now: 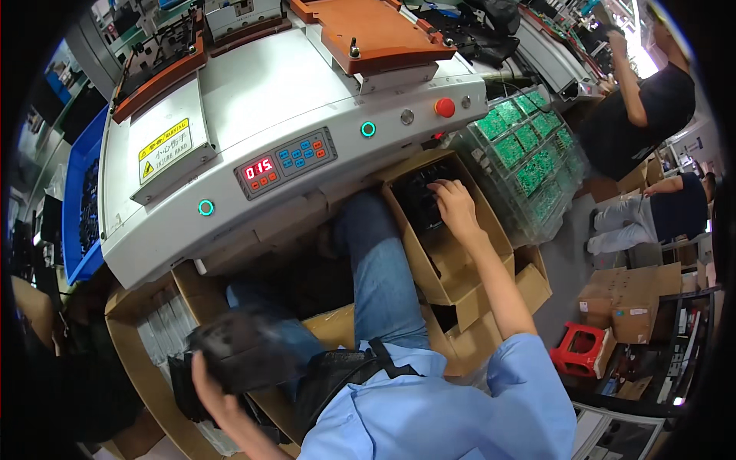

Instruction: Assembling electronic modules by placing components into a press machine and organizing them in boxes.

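My left hand (218,399) is at the lower left, closed on the edge of a dark, flat, block-like part (249,349). Motion smears that part, so its exact kind does not show. Under it stands a cardboard box (126,314) holding clear-wrapped sheets (165,326) and black pieces. My right hand (458,208) reaches into another open cardboard box (418,257) on the right of my knee. Its fingers are bent, with the tips against black parts (422,199) stacked at the box's far end. The fingertips partly hide what they grip.
A white machine (253,92) with a lit display, buttons and orange-brown fixtures (376,34) spans the front. Stacked clear trays of green circuit boards (521,149) stand right of it, a blue bin (80,199) left. Farther right are a red stool (579,349), cartons (632,303) and two people.
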A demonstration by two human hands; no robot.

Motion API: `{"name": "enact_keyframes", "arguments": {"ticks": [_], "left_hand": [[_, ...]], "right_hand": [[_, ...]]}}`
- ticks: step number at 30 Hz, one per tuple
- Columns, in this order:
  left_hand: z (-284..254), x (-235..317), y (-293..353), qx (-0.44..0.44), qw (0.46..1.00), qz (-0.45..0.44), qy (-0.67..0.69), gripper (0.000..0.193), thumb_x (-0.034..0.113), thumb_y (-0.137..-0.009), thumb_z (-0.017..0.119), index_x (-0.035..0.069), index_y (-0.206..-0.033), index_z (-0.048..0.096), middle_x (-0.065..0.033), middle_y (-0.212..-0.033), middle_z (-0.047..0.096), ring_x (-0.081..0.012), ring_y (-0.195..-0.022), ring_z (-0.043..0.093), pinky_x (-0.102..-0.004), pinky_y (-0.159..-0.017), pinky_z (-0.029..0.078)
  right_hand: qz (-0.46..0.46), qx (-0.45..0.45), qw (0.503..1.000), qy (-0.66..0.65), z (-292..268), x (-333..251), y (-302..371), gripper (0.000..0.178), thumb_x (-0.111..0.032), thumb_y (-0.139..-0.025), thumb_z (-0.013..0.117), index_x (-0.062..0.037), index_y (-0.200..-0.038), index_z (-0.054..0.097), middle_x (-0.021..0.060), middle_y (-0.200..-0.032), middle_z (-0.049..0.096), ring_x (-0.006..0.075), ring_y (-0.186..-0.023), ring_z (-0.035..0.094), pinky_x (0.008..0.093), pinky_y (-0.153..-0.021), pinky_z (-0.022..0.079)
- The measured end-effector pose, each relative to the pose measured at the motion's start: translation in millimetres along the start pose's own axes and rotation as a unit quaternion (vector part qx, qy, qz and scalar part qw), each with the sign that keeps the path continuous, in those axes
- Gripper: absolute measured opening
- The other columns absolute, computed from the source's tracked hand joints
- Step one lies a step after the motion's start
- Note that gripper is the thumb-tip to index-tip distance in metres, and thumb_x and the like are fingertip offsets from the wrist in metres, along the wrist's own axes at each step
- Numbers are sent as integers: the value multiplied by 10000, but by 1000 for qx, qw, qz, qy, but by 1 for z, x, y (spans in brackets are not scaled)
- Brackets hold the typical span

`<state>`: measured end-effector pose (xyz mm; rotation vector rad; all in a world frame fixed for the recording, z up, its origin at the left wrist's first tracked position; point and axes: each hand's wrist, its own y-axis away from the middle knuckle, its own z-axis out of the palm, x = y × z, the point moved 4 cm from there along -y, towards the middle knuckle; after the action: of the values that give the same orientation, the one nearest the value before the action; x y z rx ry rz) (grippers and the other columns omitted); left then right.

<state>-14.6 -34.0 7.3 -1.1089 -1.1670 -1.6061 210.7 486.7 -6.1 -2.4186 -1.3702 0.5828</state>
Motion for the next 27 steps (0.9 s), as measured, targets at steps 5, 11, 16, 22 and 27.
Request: {"name": "enact_keyframes", "arguments": {"ticks": [5, 11, 16, 22, 27], "left_hand": [[101, -23, 5, -18, 983, -185, -2, 322, 225, -867, 644, 11, -1106, 607, -38, -1047, 633, -134, -976, 583, -278, -896, 438], [158, -35, 11, -198, 942, -270, 19, 229, 273, -917, 565, 62, -978, 630, 13, -913, 629, -96, -827, 588, -215, -752, 455], [186, -54, 53, -410, 630, -496, 434, 458, 422, -942, 394, -20, -1024, 482, -90, -611, 496, -202, -435, 483, -303, -441, 408], [192, -38, 84, -420, 614, -511, 430, 284, 269, -918, 435, -3, -992, 395, -29, -651, 389, -128, -481, 390, -243, -469, 348], [177, -37, 95, -468, 720, -361, 364, 220, 41, -847, 509, 32, -1036, 398, 41, -786, 274, -29, -621, 269, -159, -599, 280]], "right_hand": [[-44, -47, 994, 84, 12, 21, 5, 117, -47, -767, 552, -48, -854, 630, 123, -834, 616, 293, -836, 569, 391, -737, 470], [123, 50, 983, -125, -42, 9, 15, 108, -82, -855, 605, -41, -951, 633, 90, -852, 624, 219, -770, 596, 312, -691, 475], [278, -18, 858, -431, -58, -99, 25, 177, -95, -857, 637, -22, -1018, 634, 23, -916, 636, 81, -828, 558, 229, -738, 453], [67, -28, 899, -433, -61, -217, 12, 185, -26, -753, 701, -25, -930, 646, 77, -871, 635, 212, -816, 599, 309, -751, 452], [-38, 21, 925, -377, -54, -254, 6, 201, -52, -730, 705, -48, -920, 641, 55, -820, 599, 234, -790, 551, 353, -735, 412]]}}
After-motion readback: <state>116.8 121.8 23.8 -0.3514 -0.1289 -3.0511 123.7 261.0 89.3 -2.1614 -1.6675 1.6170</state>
